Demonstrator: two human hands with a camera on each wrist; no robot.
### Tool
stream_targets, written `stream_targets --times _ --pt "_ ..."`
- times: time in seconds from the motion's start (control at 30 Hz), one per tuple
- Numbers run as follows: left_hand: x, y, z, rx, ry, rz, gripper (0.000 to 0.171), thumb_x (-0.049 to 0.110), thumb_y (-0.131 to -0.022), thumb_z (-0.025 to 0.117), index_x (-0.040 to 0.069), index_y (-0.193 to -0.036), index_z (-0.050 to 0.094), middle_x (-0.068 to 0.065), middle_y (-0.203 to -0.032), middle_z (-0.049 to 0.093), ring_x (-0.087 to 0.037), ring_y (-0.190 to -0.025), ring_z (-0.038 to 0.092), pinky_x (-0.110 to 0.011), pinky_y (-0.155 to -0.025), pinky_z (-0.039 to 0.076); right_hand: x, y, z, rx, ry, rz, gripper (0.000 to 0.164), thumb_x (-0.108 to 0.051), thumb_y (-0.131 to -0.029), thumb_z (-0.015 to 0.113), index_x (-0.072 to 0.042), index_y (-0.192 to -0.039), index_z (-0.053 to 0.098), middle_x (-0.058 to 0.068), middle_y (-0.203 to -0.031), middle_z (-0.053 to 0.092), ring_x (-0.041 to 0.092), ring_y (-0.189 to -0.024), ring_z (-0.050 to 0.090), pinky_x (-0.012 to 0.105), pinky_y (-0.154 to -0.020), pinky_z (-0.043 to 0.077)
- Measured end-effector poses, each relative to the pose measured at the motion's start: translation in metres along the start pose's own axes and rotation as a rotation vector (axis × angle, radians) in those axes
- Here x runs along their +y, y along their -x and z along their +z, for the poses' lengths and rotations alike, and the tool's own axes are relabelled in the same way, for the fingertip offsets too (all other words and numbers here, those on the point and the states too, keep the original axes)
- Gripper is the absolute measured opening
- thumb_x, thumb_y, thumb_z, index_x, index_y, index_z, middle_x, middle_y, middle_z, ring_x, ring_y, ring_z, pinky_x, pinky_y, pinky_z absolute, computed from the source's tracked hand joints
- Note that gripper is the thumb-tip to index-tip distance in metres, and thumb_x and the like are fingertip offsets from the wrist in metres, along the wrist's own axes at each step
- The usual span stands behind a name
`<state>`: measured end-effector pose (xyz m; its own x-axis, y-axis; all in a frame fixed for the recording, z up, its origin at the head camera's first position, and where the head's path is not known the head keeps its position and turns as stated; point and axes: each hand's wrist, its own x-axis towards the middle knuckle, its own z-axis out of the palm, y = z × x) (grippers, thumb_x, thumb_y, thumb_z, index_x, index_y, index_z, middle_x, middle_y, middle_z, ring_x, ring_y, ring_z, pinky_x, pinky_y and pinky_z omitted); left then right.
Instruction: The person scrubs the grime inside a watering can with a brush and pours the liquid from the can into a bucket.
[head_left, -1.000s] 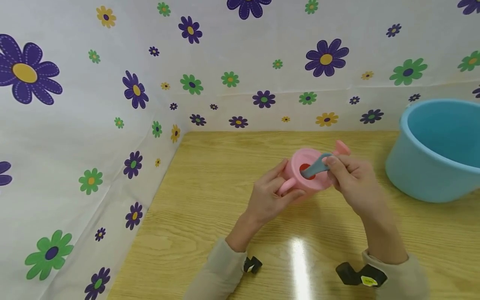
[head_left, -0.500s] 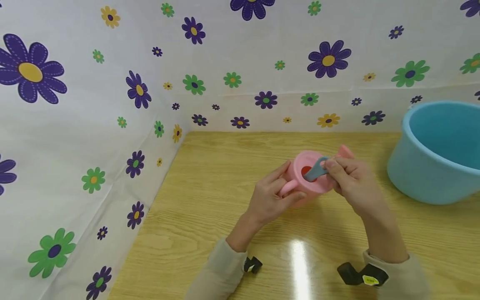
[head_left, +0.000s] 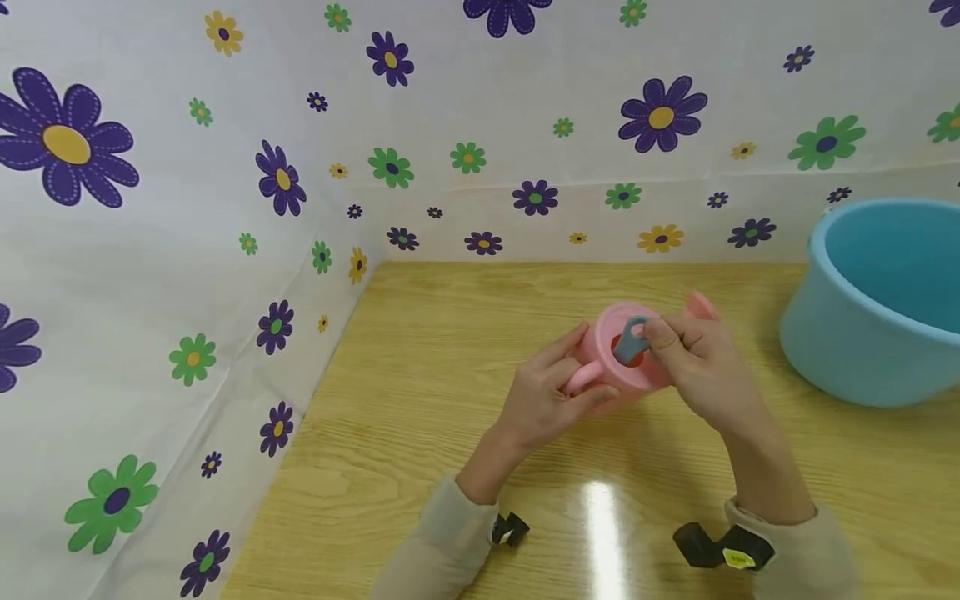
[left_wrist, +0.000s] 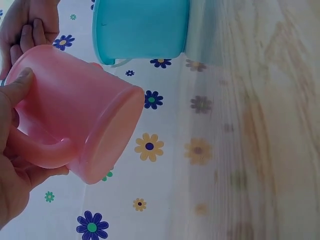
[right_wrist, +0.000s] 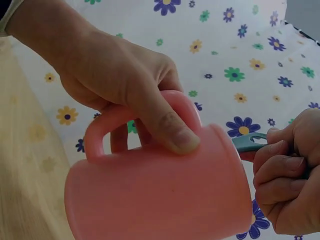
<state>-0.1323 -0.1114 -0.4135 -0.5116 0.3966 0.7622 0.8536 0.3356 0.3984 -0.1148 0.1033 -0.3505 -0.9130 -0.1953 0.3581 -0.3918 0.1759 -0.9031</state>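
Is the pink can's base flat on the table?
No, the left hand holds the pink can tilted, its base off the table.

Head view: a blue bucket (head_left: 847, 342) stands at three o'clock on the wood-grain surface (head_left: 360, 467); flowered cloth (head_left: 480, 100) spans eight to two.

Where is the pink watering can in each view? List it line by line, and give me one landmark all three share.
Head: pink watering can, just right of and below centre.
Left wrist: same can, left half, base toward lower right.
Right wrist: same can, bottom centre, cut by the lower edge.
Shared landmark: the left grip, at the can's handle in each.
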Motion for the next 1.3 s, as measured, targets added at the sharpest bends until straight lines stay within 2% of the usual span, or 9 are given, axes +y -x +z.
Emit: stream_targets --times 0.1,0.2,0.33,0.43,0.6,0.73,0.97,1.2,1.3 --pt "-0.001 0.0 0.001 0.01 -0.01 0.014 0.041 0.011 -0.068 0.09 0.006 -0.063 0.05 -0.03 -0.127 0.061 -0.034 -0.115 0.065 -0.02 -0.084 0.055 0.0 0.002 -0.007 0.079 -0.118 0.019 0.026 -0.008 -0.103 0.05 -0.001 -0.088 0.069 -0.001 -0.055 0.038 0.013 -0.045 0.031 0.028 -0.039 0.021" --pt "-0.002 0.0 0.002 0.016 -0.028 0.044 0.042 0.012 -0.066 0.091 0.006 -0.063 0.05 -0.031 -0.125 0.062 -0.035 -0.114 0.065 -0.024 -0.089 0.054 -0.001 0.002 -0.015 0.128 -0.177 0.022 0.026 -0.008 -0.104 0.05 -0.001 -0.089 0.07 0.001 -0.052 0.034 0.017 -0.044 0.024 0.034 -0.041 0.014" --pt "-0.003 0.001 0.004 0.008 -0.043 0.056 0.041 0.014 -0.066 0.091 0.006 -0.063 0.051 -0.031 -0.124 0.062 -0.034 -0.111 0.067 -0.023 -0.087 0.055 -0.001 -0.002 -0.014 -0.022 0.018 0.059 0.029 -0.012 -0.105 0.049 0.005 -0.095 0.069 0.0 -0.056 0.04 0.014 -0.05 0.035 0.022 -0.051 0.036" --pt "-0.002 0.002 0.005 -0.004 -0.044 0.041 0.039 0.015 -0.067 0.091 0.006 -0.064 0.053 -0.03 -0.124 0.063 -0.033 -0.109 0.068 -0.02 -0.084 0.055 -0.003 -0.004 -0.008 -0.121 0.181 0.064 0.03 -0.015 -0.105 0.049 0.005 -0.095 0.069 0.0 -0.061 0.044 0.012 -0.056 0.04 0.024 -0.057 0.044" --pt "-0.002 0.003 0.006 0.007 -0.068 0.05 0.039 0.015 -0.067 0.091 0.006 -0.064 0.053 -0.03 -0.124 0.062 -0.033 -0.108 0.068 -0.022 -0.086 0.055 -0.01 0.001 -0.004 -0.062 0.31 0.124 0.034 -0.021 -0.104 0.05 -0.003 -0.078 0.064 0.0 -0.058 0.038 0.014 -0.051 0.036 0.028 -0.044 0.031" --pt "-0.001 0.001 0.006 0.039 -0.127 0.067 0.042 0.018 -0.066 0.091 0.007 -0.064 0.051 -0.031 -0.125 0.062 -0.033 -0.11 0.067 -0.024 -0.088 0.055 -0.011 0.004 -0.009 -0.044 0.284 0.222 0.035 -0.016 -0.098 0.053 -0.004 -0.066 0.054 0.001 -0.055 0.038 0.016 -0.047 0.034 0.028 -0.041 0.028" --pt "0.0 0.001 0.005 0.058 -0.172 0.067 0.043 0.019 -0.068 0.091 0.007 -0.062 0.05 -0.03 -0.127 0.062 -0.034 -0.115 0.065 -0.027 -0.091 0.054 0.003 -0.002 -0.018 -0.216 -0.089 0.35 0.03 -0.007 -0.095 0.05 0.0 -0.068 0.06 -0.001 -0.055 0.049 0.01 -0.042 0.035 0.024 -0.037 0.025" --pt "-0.002 0.001 0.003 0.122 -0.18 0.03 0.049 0.018 -0.067 0.091 0.007 -0.06 0.044 -0.031 -0.126 0.061 -0.034 -0.109 0.068 -0.025 -0.084 0.056 0.009 0.0 -0.028 -0.298 -0.656 0.251 0.047 0.004 -0.098 0.032 -0.004 -0.078 0.073 -0.003 -0.058 0.059 0.017 -0.041 0.024 0.032 -0.041 0.004" --pt "-0.001 0.001 0.003 0.145 -0.193 0.023 0.05 0.017 -0.067 0.091 0.007 -0.059 0.043 -0.032 -0.127 0.06 -0.033 -0.106 0.069 -0.025 -0.08 0.057 0.007 0.0 -0.023 -0.303 -0.764 0.245 0.046 0.004 -0.1 0.031 -0.002 -0.081 0.073 -0.001 -0.061 0.062 0.012 -0.04 0.029 0.025 -0.037 0.006"
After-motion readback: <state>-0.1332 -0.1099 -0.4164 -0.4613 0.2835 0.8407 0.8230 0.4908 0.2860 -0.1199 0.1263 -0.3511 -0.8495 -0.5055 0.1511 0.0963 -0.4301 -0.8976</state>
